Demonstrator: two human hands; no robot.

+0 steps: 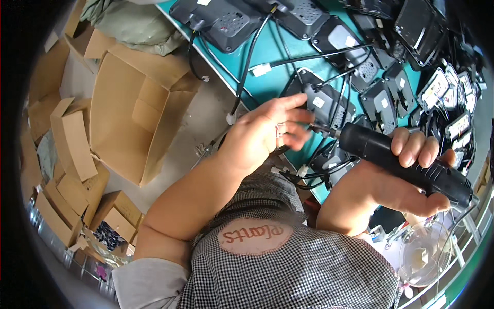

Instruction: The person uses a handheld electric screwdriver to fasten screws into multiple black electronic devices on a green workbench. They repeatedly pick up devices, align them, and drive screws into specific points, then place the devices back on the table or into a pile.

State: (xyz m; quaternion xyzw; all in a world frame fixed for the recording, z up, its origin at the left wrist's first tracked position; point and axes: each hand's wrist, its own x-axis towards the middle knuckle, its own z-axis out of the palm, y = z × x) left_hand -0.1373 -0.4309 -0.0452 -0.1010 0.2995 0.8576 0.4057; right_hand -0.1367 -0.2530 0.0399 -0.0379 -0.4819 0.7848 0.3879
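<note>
Black plastic is filling the right hand (399, 188), whose fingers are curling over a power screwdriver (368, 144) while the palm is supporting it from below. Its bit is pointing toward the left hand (262, 126), stopping just beside those fingertips. That left hand is opening its fingers, loose and blurred, above a black unit (321, 103); whether the fingertips are touching it, I cannot tell. This unit is lying on a teal table (267, 85), just beyond both hands, with black cables (309, 58) running across and around it. More units (231, 23) are lying past the left hand, and a dense pile with silvery plates (437, 90) is sitting beyond the right. Left of the left forearm, a cardboard box (121, 118) is standing open. Below the right hand, a clear bowl (424, 257) is resting, while a checked apron (309, 257) is covering the person's front between the arms.
</note>
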